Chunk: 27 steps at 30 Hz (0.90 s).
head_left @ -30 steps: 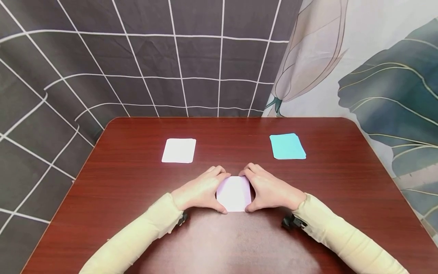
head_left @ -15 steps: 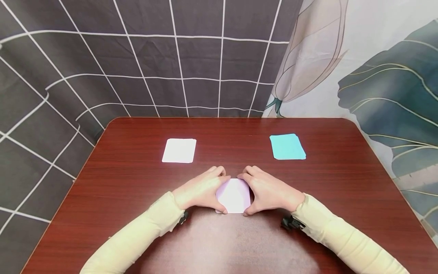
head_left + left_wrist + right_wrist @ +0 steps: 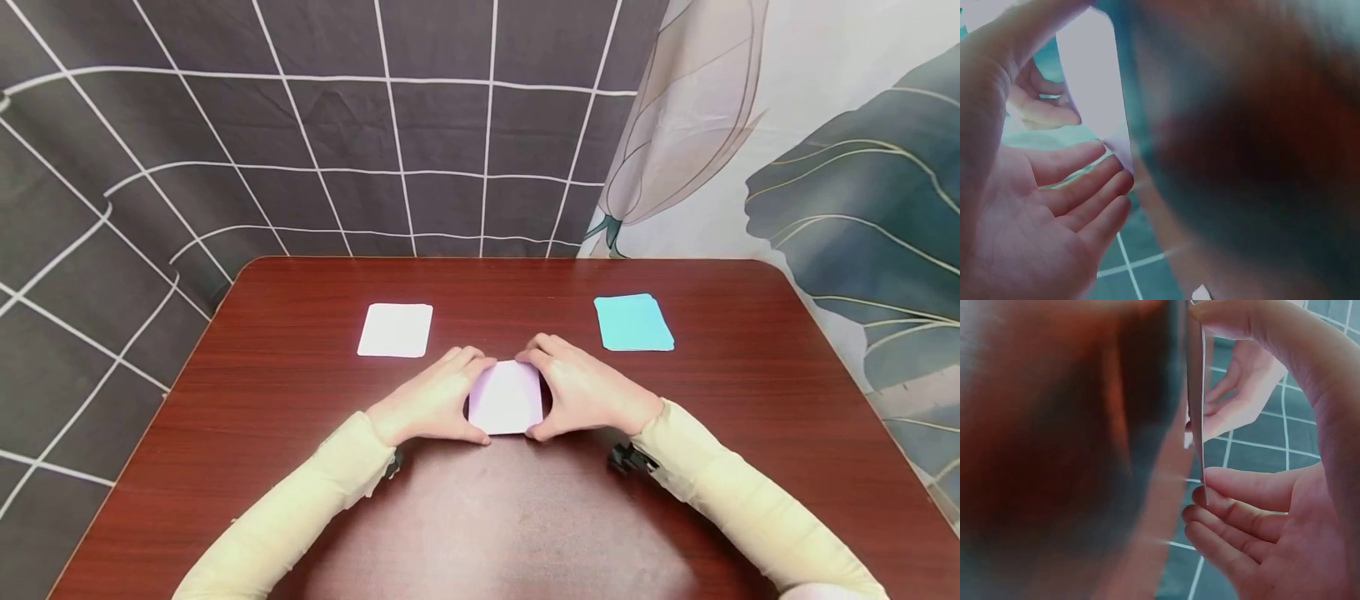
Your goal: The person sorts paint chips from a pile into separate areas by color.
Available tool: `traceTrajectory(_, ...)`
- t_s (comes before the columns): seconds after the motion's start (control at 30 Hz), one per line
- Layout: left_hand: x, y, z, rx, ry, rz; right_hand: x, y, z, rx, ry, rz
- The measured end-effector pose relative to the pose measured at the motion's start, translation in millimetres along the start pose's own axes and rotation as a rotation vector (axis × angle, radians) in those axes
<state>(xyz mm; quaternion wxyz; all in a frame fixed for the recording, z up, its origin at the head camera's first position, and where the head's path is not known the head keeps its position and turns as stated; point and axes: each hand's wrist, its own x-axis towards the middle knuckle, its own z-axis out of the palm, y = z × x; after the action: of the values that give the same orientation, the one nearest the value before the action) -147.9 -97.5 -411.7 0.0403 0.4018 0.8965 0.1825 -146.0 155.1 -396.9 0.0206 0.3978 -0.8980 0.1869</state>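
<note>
A pale purple square card [image 3: 506, 398] with a bright sheen lies between the two hands in the head view. My left hand [image 3: 441, 398] grips its left side, thumb at the near corner and fingers at the far one. On the opposite side my right hand [image 3: 583, 390] holds it the same way. Seen from the left wrist, the card [image 3: 1094, 75] appears as a bright slanted face touching the fingertips [image 3: 1119, 175]. From the right wrist the card [image 3: 1195, 394] is almost edge-on, so whether it is one sheet or several cannot be told.
On the reddish-brown table [image 3: 300, 375], a white stack of square cards [image 3: 395, 330] lies back left, and a light blue stack of cards [image 3: 634, 322] lies back right. Behind the table hang a dark grid-patterned curtain [image 3: 442, 125] and a leaf-printed curtain [image 3: 847, 208].
Both hands dipped slightly toward the person, then moved away toward the table's far side with the purple card between them. The white and blue stacks stayed in place.
</note>
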Motion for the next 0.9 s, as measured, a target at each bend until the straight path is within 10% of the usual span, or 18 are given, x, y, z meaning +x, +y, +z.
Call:
traceTrajectory(0.53,-4.6,-76.6,-77.7,0.057,0.041,-0.179,126.6,-1.5,7.7,-0.022,0.037,-0.003)
traceTrajectory(0.9,-10.5,-118.7,-86.6,0.148,-0.1,-0.326,183.6,-9.9,51.7,-0.037,-0.055,0.11)
